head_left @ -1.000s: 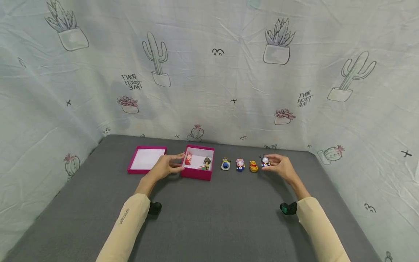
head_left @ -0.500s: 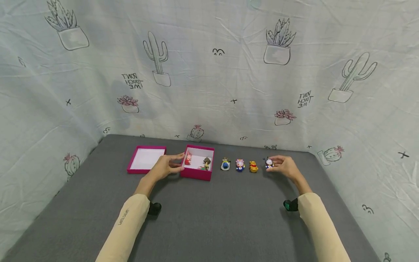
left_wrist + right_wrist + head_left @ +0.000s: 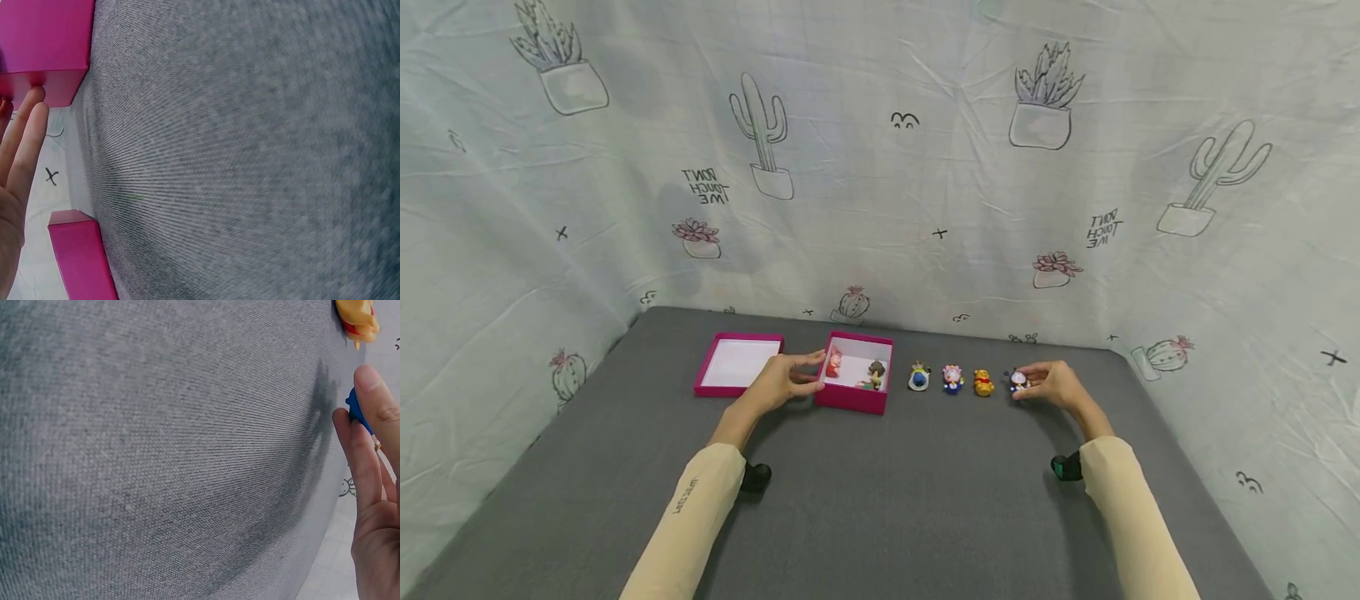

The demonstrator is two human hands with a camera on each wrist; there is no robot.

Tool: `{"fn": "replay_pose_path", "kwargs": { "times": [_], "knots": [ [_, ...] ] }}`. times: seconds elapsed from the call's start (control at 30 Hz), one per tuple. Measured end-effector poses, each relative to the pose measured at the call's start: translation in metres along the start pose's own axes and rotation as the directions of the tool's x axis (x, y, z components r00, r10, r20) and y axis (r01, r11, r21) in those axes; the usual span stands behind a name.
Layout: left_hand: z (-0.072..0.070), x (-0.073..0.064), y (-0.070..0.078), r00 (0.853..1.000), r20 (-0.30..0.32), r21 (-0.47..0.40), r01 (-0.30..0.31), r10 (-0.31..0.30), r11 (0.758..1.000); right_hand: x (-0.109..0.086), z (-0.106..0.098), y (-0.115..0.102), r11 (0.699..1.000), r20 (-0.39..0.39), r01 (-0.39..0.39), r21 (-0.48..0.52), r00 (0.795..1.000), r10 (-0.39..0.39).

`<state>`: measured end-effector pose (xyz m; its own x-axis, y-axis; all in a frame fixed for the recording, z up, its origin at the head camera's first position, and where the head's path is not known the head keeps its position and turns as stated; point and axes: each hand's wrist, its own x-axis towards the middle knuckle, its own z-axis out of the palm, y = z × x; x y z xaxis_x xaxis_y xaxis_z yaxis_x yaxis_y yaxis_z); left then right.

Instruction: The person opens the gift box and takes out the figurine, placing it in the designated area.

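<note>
My right hand (image 3: 1062, 390) pinches a small white-and-blue toy figurine (image 3: 1017, 381) between thumb and fingers at the right end of a row. Its blue part (image 3: 357, 411) shows between the fingertips in the right wrist view; the rest is mostly hidden. With fairly straight fingers, my left hand (image 3: 775, 383) touches the left wall of a pink box (image 3: 850, 399). In the left wrist view the fingertips lie against the box's side (image 3: 59, 87). Inside the box are a red-and-pink figurine (image 3: 834, 364) and a brown-topped figurine (image 3: 876, 372).
Left of the box lies its pink lid (image 3: 739, 365), white inside facing up. Between box and right hand stand a blue-and-yellow figurine (image 3: 919, 377), a pink-and-blue figurine (image 3: 952, 379) and a yellow bear figurine (image 3: 983, 382). A printed curtain (image 3: 880, 192) hangs behind the grey table (image 3: 910, 500).
My right hand has shifted slightly right with the white-and-blue figurine, farther from the yellow bear. The left hand stays at the box.
</note>
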<state>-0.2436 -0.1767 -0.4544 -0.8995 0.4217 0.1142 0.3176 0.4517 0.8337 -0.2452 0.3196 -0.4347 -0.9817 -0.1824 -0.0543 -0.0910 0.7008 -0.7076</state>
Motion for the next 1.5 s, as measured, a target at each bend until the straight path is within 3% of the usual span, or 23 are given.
{"fn": "replay_pose_path", "kwargs": {
  "times": [0.5, 0.73, 0.97, 1.27, 1.5],
  "knots": [
    [0.001, -0.001, 0.001, 1.000, -0.015, -0.002, 0.013, -0.013, 1.000, 0.005, 0.005, 0.003, 0.996, 0.011, 0.014, -0.093, 1.000, -0.013],
    [0.003, -0.001, 0.003, 1.000, -0.009, -0.024, -0.008, 0.007, 1.000, 0.008, 0.011, 0.004, 0.993, -0.020, 0.024, -0.119, 0.999, -0.026],
    [0.003, 0.000, 0.000, 1.000, -0.020, 0.006, 0.010, -0.010, 1.000, 0.011, 0.014, 0.005, 0.993, -0.023, -0.006, -0.122, 1.000, 0.003],
    [0.004, 0.000, -0.001, 1.000, -0.015, 0.007, -0.003, 0.003, 1.000, 0.009, 0.012, 0.004, 0.993, 0.015, 0.005, -0.114, 1.000, -0.004],
    [0.003, 0.000, 0.000, 1.000, -0.023, 0.028, 0.019, -0.019, 0.999, 0.009, 0.009, 0.005, 0.993, 0.015, 0.023, -0.114, 1.000, -0.021]
  ]
}}
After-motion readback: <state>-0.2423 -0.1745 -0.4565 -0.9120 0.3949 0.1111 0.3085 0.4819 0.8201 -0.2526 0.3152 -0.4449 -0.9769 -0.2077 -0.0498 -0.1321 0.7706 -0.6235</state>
